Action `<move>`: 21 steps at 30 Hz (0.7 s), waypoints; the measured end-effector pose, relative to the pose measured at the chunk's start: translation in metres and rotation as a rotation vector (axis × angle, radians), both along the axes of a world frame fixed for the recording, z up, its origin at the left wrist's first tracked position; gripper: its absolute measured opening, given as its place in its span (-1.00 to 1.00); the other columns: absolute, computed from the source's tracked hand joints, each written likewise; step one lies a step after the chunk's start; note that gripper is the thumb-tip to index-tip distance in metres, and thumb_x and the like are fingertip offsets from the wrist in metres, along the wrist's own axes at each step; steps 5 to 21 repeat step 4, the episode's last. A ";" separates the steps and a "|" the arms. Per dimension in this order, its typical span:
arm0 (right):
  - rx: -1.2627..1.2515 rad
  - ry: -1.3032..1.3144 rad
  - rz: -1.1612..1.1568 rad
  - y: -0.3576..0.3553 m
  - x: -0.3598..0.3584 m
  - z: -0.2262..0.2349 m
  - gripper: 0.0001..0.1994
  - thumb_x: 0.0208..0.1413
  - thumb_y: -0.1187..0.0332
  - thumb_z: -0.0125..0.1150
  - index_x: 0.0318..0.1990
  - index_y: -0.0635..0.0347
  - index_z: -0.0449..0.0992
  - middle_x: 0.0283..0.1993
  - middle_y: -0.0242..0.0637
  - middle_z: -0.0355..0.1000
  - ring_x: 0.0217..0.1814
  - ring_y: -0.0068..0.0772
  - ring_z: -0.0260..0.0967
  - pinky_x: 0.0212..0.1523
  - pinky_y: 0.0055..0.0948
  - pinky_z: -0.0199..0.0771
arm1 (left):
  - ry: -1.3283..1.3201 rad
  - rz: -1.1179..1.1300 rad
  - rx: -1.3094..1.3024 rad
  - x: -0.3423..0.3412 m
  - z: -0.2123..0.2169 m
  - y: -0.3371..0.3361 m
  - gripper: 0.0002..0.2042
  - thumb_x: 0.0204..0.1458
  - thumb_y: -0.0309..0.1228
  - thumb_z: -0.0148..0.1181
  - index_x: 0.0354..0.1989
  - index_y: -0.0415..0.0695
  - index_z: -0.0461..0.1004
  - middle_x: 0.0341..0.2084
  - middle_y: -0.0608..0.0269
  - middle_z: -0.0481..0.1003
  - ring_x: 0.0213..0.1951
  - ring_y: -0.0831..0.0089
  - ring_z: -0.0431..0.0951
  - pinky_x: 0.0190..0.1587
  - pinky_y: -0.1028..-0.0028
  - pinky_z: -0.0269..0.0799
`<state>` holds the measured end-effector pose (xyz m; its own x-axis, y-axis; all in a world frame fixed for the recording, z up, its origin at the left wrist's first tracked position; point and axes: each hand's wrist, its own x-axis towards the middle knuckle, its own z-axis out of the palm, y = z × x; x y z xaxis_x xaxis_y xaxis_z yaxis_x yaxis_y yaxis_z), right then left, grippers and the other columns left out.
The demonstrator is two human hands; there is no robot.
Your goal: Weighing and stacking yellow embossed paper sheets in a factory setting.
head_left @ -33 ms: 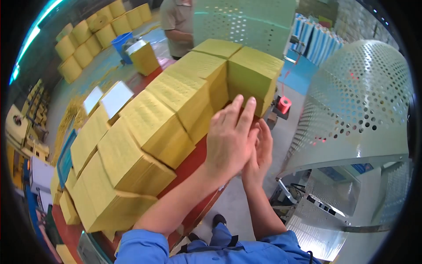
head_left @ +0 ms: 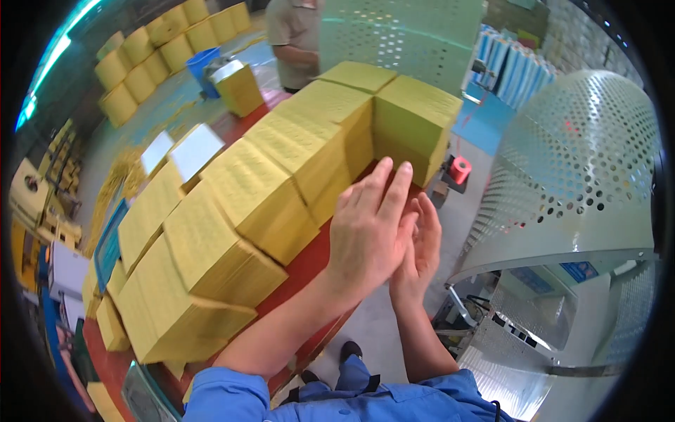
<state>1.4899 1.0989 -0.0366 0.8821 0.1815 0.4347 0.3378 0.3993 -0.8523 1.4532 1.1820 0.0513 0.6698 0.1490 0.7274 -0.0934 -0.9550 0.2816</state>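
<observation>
My left hand (head_left: 367, 235) is open with its fingers stretched out, and its back faces up. It overlaps my right hand (head_left: 420, 246), which is also open, with slightly bent fingers and part of its palm hidden behind the left. Neither hand shows anything held. Just beyond my fingertips stands a stack of yellow paper sheets (head_left: 404, 130), the nearest thing to both hands. A long row of similar yellow paper stacks (head_left: 267, 179) runs down the left side of the red table (head_left: 302, 271). The nearest stacks (head_left: 179, 302) lean and are fanned unevenly.
A perforated metal guard (head_left: 562, 183) covers a machine at the right. A pink-red roll (head_left: 460, 170) sits near the table's right edge. Behind the table stand a person (head_left: 294, 49), a blue bin (head_left: 204, 70) and piled yellow rolls (head_left: 151, 56). White pads (head_left: 197, 148) lie left of the row.
The view has shifted slightly, so the stacks and the machine sit a little farther right. My hands keep nearly the same pose over the table.
</observation>
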 end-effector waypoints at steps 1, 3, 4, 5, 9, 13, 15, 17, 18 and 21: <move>0.046 -0.037 0.054 -0.006 -0.016 0.012 -0.40 0.27 0.60 0.01 0.46 0.21 0.09 0.52 -0.07 0.03 0.54 -0.17 0.03 0.47 -0.19 0.08 | 0.000 0.007 -0.006 -0.022 0.008 -0.001 -0.35 -0.02 -0.42 0.35 0.31 -0.20 0.32 0.20 -0.08 0.38 0.11 0.06 0.49 0.15 0.17 0.35; 0.074 -0.074 0.142 -0.007 -0.044 0.029 -0.37 0.27 0.55 0.05 0.48 0.19 0.05 0.53 -0.07 0.02 0.55 -0.14 0.02 0.48 -0.15 0.05 | 0.004 0.030 -0.002 -0.068 0.020 0.003 -0.34 -0.03 -0.40 0.37 0.31 -0.19 0.33 0.20 -0.08 0.39 0.12 0.08 0.50 0.15 0.18 0.35; 0.099 -0.106 0.196 -0.006 -0.059 0.037 -0.34 0.26 0.51 0.09 0.49 0.16 0.01 0.54 -0.07 0.00 0.56 -0.10 0.01 0.49 -0.11 0.02 | 0.011 0.044 0.000 -0.096 0.026 0.004 -0.34 -0.04 -0.38 0.39 0.30 -0.18 0.34 0.20 -0.07 0.40 0.12 0.09 0.50 0.16 0.18 0.35; 0.099 -0.106 0.196 -0.006 -0.059 0.037 -0.34 0.26 0.51 0.09 0.49 0.16 0.01 0.54 -0.07 0.00 0.56 -0.10 0.01 0.49 -0.11 0.02 | 0.011 0.044 0.000 -0.096 0.026 0.004 -0.34 -0.04 -0.38 0.39 0.30 -0.18 0.34 0.20 -0.07 0.40 0.12 0.09 0.50 0.16 0.18 0.35; 0.099 -0.106 0.196 -0.006 -0.059 0.037 -0.34 0.26 0.51 0.09 0.49 0.16 0.01 0.54 -0.07 0.00 0.56 -0.10 0.01 0.49 -0.11 0.02 | 0.011 0.044 0.000 -0.096 0.026 0.004 -0.34 -0.04 -0.38 0.39 0.30 -0.18 0.34 0.20 -0.07 0.40 0.12 0.09 0.50 0.16 0.18 0.35; 0.099 -0.106 0.196 -0.006 -0.059 0.037 -0.34 0.26 0.51 0.09 0.49 0.16 0.01 0.54 -0.07 0.00 0.56 -0.10 0.01 0.49 -0.11 0.02 | 0.011 0.044 0.000 -0.096 0.026 0.004 -0.34 -0.04 -0.38 0.39 0.30 -0.18 0.34 0.20 -0.07 0.40 0.12 0.09 0.50 0.16 0.18 0.35; 0.099 -0.106 0.196 -0.006 -0.059 0.037 -0.34 0.26 0.51 0.09 0.49 0.16 0.01 0.54 -0.07 0.00 0.56 -0.10 0.01 0.49 -0.11 0.02 | 0.011 0.044 0.000 -0.096 0.026 0.004 -0.34 -0.04 -0.38 0.39 0.30 -0.18 0.34 0.20 -0.07 0.40 0.12 0.09 0.50 0.16 0.18 0.35; 0.099 -0.106 0.196 -0.006 -0.059 0.037 -0.34 0.26 0.51 0.09 0.49 0.16 0.01 0.54 -0.07 0.00 0.56 -0.10 0.01 0.49 -0.11 0.02 | 0.011 0.044 0.000 -0.096 0.026 0.004 -0.34 -0.04 -0.38 0.39 0.30 -0.18 0.34 0.20 -0.07 0.40 0.12 0.09 0.50 0.16 0.18 0.35; 0.099 -0.106 0.196 -0.006 -0.059 0.037 -0.34 0.26 0.51 0.09 0.49 0.16 0.01 0.54 -0.07 0.00 0.56 -0.10 0.01 0.49 -0.11 0.02 | 0.011 0.044 0.000 -0.096 0.026 0.004 -0.34 -0.04 -0.38 0.39 0.30 -0.18 0.34 0.20 -0.07 0.40 0.12 0.09 0.50 0.16 0.18 0.35; 0.099 -0.106 0.196 -0.006 -0.059 0.037 -0.34 0.26 0.51 0.09 0.49 0.16 0.01 0.54 -0.07 0.00 0.56 -0.10 0.01 0.49 -0.11 0.02 | 0.011 0.044 0.000 -0.096 0.026 0.004 -0.34 -0.04 -0.38 0.39 0.30 -0.18 0.34 0.20 -0.07 0.40 0.12 0.09 0.50 0.16 0.18 0.35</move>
